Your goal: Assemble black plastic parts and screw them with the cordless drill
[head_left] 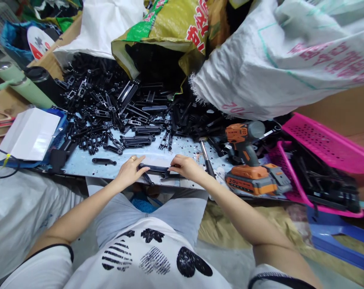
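I'm pinching the black bar point(156, 168) at both ends, left hand point(129, 170) and right hand point(187, 167) clamped on; light, even pressure should be stopping it twisting.

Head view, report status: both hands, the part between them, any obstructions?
Left hand and right hand pinching opposite ends of long black part. Part near table front edge. Hammer close beside right hand; nothing visibly blocking.

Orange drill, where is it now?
In the head view, the drill stands on the right, past the right hand, between the hammer and the pink basket.
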